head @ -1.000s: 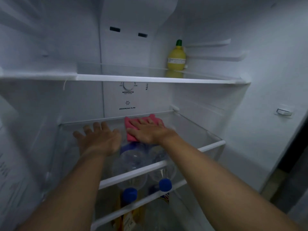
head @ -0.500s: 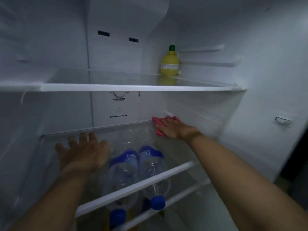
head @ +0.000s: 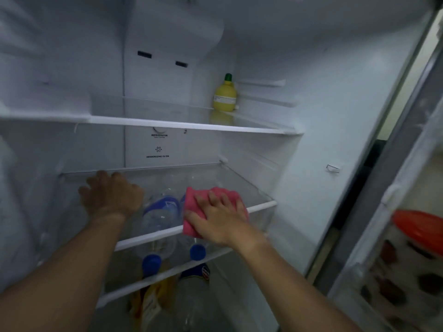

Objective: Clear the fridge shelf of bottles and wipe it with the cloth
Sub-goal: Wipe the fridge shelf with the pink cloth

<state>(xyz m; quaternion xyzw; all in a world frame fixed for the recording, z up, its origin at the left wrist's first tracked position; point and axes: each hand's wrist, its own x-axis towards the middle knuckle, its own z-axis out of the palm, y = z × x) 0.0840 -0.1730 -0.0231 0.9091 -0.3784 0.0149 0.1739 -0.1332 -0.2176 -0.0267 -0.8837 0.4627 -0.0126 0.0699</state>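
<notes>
Two hands (head: 112, 195) (head: 220, 216), one pink cloth (head: 191, 200), one yellow bottle (head: 224, 97) at one o'clock, two blue-capped bottles (head: 151, 261) (head: 197, 252) at six, two glass shelves (head: 167, 123) (head: 259, 206).

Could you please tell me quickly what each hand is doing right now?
Left hand: open, flat on the glass shelf.
Right hand: open, pressing the pink cloth down.

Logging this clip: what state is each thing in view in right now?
left hand: flat on the glass shelf, fingers spread
right hand: pressing the pink cloth on the shelf
water bottles: lying below the shelf, capped
yellow bottle: upright on the upper shelf, capped
</notes>
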